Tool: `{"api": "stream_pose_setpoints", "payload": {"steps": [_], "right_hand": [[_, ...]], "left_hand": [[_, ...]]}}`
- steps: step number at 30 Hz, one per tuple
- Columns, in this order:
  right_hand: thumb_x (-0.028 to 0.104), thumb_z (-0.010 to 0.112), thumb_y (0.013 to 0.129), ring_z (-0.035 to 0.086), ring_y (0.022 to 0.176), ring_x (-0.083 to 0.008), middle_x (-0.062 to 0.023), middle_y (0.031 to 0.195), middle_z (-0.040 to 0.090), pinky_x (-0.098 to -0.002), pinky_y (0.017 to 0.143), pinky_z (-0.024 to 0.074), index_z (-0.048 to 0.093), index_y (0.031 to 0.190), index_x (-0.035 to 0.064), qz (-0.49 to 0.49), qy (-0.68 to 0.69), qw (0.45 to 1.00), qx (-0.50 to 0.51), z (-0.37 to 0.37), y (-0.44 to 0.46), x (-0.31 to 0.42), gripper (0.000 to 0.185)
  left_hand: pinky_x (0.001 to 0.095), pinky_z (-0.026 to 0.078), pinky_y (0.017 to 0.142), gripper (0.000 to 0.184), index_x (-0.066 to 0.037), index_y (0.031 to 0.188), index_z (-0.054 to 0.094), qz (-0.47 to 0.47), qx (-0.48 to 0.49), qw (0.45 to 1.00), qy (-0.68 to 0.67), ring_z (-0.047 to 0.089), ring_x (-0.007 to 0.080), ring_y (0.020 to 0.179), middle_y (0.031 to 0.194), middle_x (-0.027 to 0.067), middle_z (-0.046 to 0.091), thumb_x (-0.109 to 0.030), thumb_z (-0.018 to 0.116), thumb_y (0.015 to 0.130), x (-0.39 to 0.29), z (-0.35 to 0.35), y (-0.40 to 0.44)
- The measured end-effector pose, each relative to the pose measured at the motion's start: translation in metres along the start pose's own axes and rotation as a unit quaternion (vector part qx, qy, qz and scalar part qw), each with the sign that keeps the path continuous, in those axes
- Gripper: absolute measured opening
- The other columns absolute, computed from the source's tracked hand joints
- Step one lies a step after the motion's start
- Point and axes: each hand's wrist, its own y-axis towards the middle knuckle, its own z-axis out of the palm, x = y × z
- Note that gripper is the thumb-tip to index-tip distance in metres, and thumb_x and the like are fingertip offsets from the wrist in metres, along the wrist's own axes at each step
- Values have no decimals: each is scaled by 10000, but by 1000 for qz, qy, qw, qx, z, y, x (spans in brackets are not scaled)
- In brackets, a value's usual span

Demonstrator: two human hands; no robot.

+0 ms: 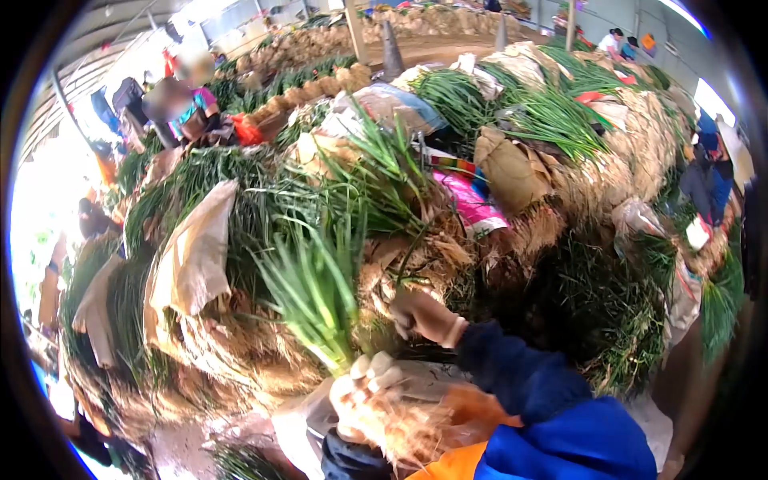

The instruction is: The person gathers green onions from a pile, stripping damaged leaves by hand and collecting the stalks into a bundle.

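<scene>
My left hand [370, 382], its pale fingers curled, grips a bunch of green onions [324, 308] near its base. The green leaves point up and to the left, and the tan, stringy roots [400, 424] spill down toward my lap. Farther right, my right hand [424, 316] reaches forward beside the piled onions, below a dark blue sleeve. Its fingers are curled; a thin dark strand shows just above them, but I cannot make out what they hold.
Rooty onion bundles [248, 360] are stacked along the left and front. Loose dark leaves [592, 312] lie in a heap to the right. A beige cloth [192, 248] covers part of the left stack. Bright pink packaging [468, 200] lies ahead. A person [188, 112] sits at the back left.
</scene>
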Motion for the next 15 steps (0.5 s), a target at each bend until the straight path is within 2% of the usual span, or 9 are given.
{"api": "stream_pose_setpoints", "payload": {"steps": [1, 2, 3, 4, 7, 10, 11, 13, 15], "right_hand": [[185, 527, 928, 539, 589, -196, -46, 635, 486, -306, 569, 459, 532, 761, 77, -59, -238, 965, 95, -16, -10, -6, 198], [189, 536, 915, 577, 626, -233, -69, 657, 530, -318, 597, 486, 548, 768, 73, -107, -462, 860, 187, -32, -20, -12, 188], [248, 516, 922, 604, 632, -270, -103, 668, 588, -369, 611, 498, 603, 814, 71, -49, -561, 805, 188, -43, -28, 6, 225], [282, 508, 934, 601, 598, -263, -90, 658, 607, -384, 581, 497, 629, 857, 81, -32, -622, 780, 58, -52, -29, 25, 246], [297, 527, 967, 509, 461, -140, -32, 567, 554, -336, 459, 446, 653, 955, 115, -58, -586, 755, -289, -69, -18, 105, 221], [420, 543, 914, 618, 567, -299, -111, 657, 635, -429, 558, 491, 663, 902, 78, 62, -755, 619, -205, -93, 11, 110, 363], [467, 543, 884, 637, 646, -366, -141, 696, 650, -463, 624, 497, 669, 893, 79, 41, -737, 644, -200, -96, 17, 105, 408], [371, 573, 889, 629, 621, -329, -114, 655, 630, -452, 592, 477, 658, 837, 106, -14, -686, 678, -264, -97, 12, 109, 283], [263, 626, 868, 606, 572, -293, -93, 613, 594, -439, 532, 446, 611, 773, 111, -127, -681, 653, -305, -80, -12, 127, 180]], "left_hand": [[287, 461, 711, 165, -102, 878, 489, 15, 29, 999, 25, 467, 150, 838, 939, 30, 416, -204, 609, 828, -6, 11, -1], [290, 468, 702, 172, -101, 885, 501, 35, 59, 997, 47, 480, 152, 845, 948, 36, 428, -214, 616, 826, -13, 19, -1], [301, 478, 684, 188, -93, 905, 518, 34, 50, 994, 96, 488, 156, 833, 965, 44, 439, -220, 627, 819, -30, 14, 4], [313, 488, 667, 208, -85, 924, 534, 35, 37, 988, 144, 497, 161, 822, 983, 52, 450, -227, 638, 813, -42, 7, 8], [323, 553, 701, 171, -47, 918, 597, 138, -196, 945, 222, 603, 184, 758, 864, 85, 615, -142, 672, 796, -44, -10, 30], [361, 543, 805, 269, 9, 1003, 632, 179, -229, 945, 153, 609, 197, 691, 642, 75, 592, -119, 678, 770, -47, -74, 35], [361, 542, 797, 221, 2, 949, 636, 153, -222, 952, 143, 603, 201, 689, 680, 75, 602, -124, 676, 772, -45, -82, 31], [344, 530, 746, 140, -23, 833, 641, 99, -241, 956, 130, 575, 224, 726, 848, 74, 613, -148, 666, 776, -34, -58, 32], [339, 523, 713, 248, -47, 1013, 608, 80, -142, 983, 85, 565, 233, 848, 951, 60, 576, -152, 654, 794, -37, -74, 17]]}}
